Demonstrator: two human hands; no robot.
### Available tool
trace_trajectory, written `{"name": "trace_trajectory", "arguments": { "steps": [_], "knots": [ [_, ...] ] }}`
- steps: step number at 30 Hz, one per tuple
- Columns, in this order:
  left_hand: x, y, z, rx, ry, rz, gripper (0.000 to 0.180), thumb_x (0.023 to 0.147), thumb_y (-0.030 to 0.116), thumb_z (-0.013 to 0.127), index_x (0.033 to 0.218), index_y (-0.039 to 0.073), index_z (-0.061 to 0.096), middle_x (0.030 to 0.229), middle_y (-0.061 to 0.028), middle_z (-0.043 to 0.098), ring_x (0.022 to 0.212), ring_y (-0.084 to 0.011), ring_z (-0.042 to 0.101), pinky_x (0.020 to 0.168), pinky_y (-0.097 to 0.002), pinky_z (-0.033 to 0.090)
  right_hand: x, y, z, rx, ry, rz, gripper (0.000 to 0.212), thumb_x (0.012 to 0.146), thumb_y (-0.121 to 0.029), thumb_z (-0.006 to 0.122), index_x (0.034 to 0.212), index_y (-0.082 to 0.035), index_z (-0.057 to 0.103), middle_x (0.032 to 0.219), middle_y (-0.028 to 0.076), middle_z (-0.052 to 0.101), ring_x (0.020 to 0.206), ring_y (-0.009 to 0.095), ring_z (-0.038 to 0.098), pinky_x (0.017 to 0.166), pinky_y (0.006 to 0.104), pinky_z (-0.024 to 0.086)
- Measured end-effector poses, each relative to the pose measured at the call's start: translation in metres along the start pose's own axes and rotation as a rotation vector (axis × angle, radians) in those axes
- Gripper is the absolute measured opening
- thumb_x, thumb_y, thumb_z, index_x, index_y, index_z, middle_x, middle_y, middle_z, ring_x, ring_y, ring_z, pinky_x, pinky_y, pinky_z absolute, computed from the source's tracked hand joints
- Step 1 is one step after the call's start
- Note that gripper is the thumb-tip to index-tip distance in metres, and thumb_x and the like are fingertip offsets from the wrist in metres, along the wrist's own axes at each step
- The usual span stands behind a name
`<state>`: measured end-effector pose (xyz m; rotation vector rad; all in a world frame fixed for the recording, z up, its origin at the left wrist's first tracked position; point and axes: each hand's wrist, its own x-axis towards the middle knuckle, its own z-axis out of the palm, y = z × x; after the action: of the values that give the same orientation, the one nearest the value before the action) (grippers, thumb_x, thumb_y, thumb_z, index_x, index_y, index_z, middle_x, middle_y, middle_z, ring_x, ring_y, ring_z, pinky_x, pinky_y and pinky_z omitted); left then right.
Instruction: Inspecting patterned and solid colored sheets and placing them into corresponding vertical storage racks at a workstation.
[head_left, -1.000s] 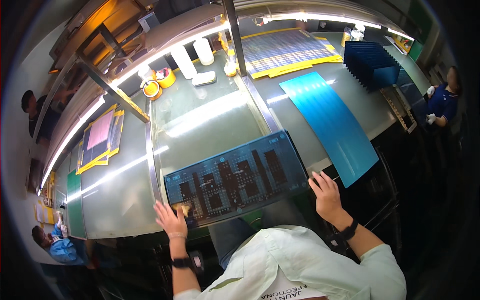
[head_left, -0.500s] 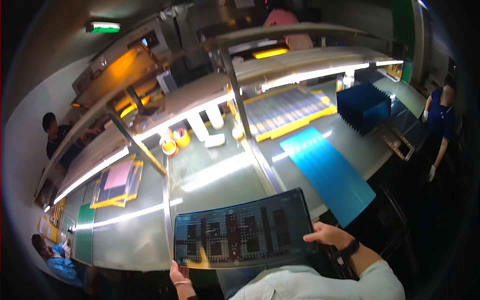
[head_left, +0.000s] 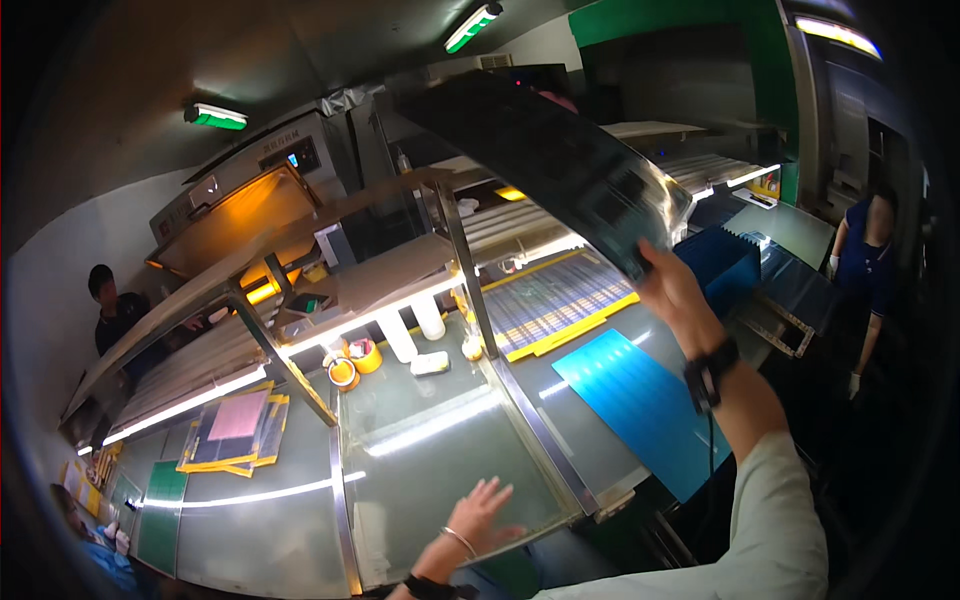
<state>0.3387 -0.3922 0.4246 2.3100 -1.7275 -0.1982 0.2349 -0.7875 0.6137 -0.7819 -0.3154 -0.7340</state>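
Glowing under strip lamps, a long glass-topped light table (head_left: 420, 470) with metal frame posts runs through a dim workshop, with a large grey machine behind and other people standing at either end. The right hand (head_left: 678, 292) is raised high, its fingers closed on the lower edge of a big dark translucent film sheet (head_left: 545, 150) printed with fine patterns, which hangs tilted in the air above the table. The left hand (head_left: 485, 510) lies spread flat, fingers wide, on the glass and holds nothing. Such a sheet looks light but floppy and easily creased or smudged, so it is best gripped by its margins, ideally at two edges. A blue rectangular sheet (head_left: 640, 400) lies on the table to the right.
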Motion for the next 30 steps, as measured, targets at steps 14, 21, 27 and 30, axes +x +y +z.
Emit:
{"name": "trace_trajectory", "arguments": {
  "steps": [14, 21, 27, 30],
  "knots": [
    [-0.04, 0.001, 0.091, 0.001, 0.062, -0.212, 0.096, 0.066, 0.033, 0.076, 0.144, 0.017, 0.022, 0.15, -0.0133, 0.015, 0.138, -0.0349, 0.01, 0.106, -0.0597, 0.015, 0.166, 0.043, -0.028, -0.982, -0.276, 0.257, 0.032, 0.094, -0.029, 0.046, 0.106, -0.002, 0.057, 0.097, 0.014, 0.067, 0.089, 0.023, 0.065, 0.08, 0.0336, 0.051],
    [-0.034, 0.003, 0.087, 0.131, -0.043, -0.246, 0.096, 0.063, 0.046, 0.075, 0.142, 0.016, 0.029, 0.149, -0.0135, 0.018, 0.137, -0.0373, 0.013, 0.102, -0.0642, 0.015, -0.136, -0.038, -0.184, -2.717, 0.063, 1.421, 0.051, 0.084, -0.053, 0.052, 0.102, -0.008, 0.068, 0.108, 0.01, 0.065, 0.104, 0.026, 0.06, 0.086, 0.0414, 0.045],
    [-0.031, 0.011, 0.088, 0.093, -0.022, -0.232, 0.098, 0.058, 0.035, 0.079, 0.14, 0.014, 0.031, 0.149, -0.014, 0.018, 0.138, -0.0363, 0.013, 0.105, -0.0603, 0.01, -0.298, -0.074, -0.205, -1.562, 0.668, 1.053, 0.045, 0.082, -0.037, 0.064, 0.099, 0.004, 0.064, 0.091, 0.014, 0.065, 0.079, 0.022, 0.063, 0.072, 0.0346, 0.05],
    [-0.029, 0.013, 0.086, 0.085, -0.043, -0.277, 0.103, 0.055, 0.034, 0.08, 0.141, 0.013, 0.028, 0.149, -0.0151, 0.017, 0.138, -0.0366, 0.011, 0.106, -0.059, 0.011, -0.348, -0.049, -0.184, -1.019, 0.672, 0.997, 0.035, 0.083, -0.027, 0.066, 0.099, 0.004, 0.063, 0.089, 0.009, 0.064, 0.08, 0.016, 0.061, 0.071, 0.0291, 0.051]
  ]
}}
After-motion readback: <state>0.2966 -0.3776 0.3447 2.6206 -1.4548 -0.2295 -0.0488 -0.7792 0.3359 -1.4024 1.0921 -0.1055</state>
